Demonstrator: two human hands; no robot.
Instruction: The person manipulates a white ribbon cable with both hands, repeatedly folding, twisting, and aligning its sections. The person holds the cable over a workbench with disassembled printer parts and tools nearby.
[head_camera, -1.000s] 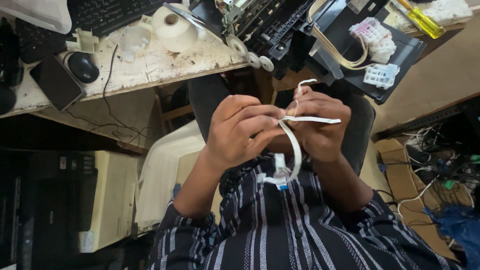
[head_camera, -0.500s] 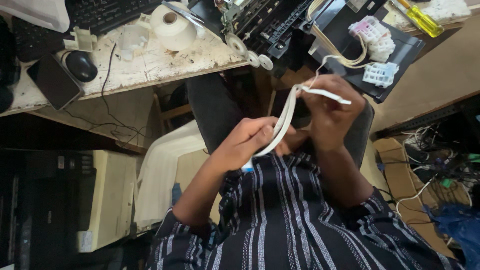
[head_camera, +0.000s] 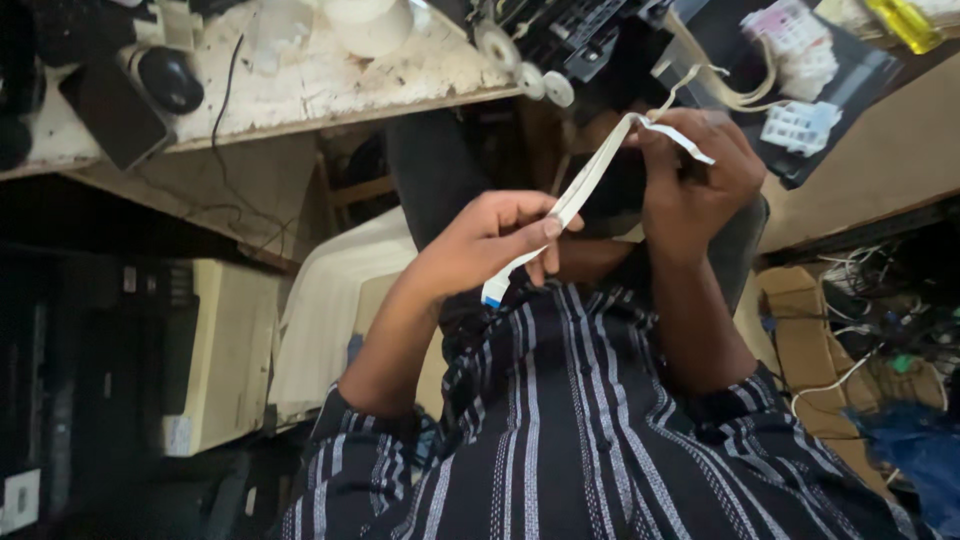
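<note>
A white flat ribbon cable (head_camera: 590, 180) with a blue tip is stretched between both hands above my lap. My left hand (head_camera: 485, 245) pinches its lower part near the blue end, thumb and fingers closed on it. My right hand (head_camera: 695, 180) grips the upper end, where the cable folds over the fingers. I wear a dark shirt with white stripes (head_camera: 570, 440). Just beyond the hands lies an opened black device (head_camera: 570, 40) with white rollers at the edge of the worn white desk (head_camera: 300, 90).
On the desk sit a black mouse (head_camera: 168, 78), a dark phone (head_camera: 110, 112), a white tape roll (head_camera: 365, 20) and white connectors (head_camera: 800, 125) on a black tray. A beige case (head_camera: 225, 350) stands left below. Tangled wires and cardboard (head_camera: 850, 350) lie at the right.
The hands, held close together a second ago, have pulled apart. The right hand rose toward the desk and the cable is drawn out straight between them.
</note>
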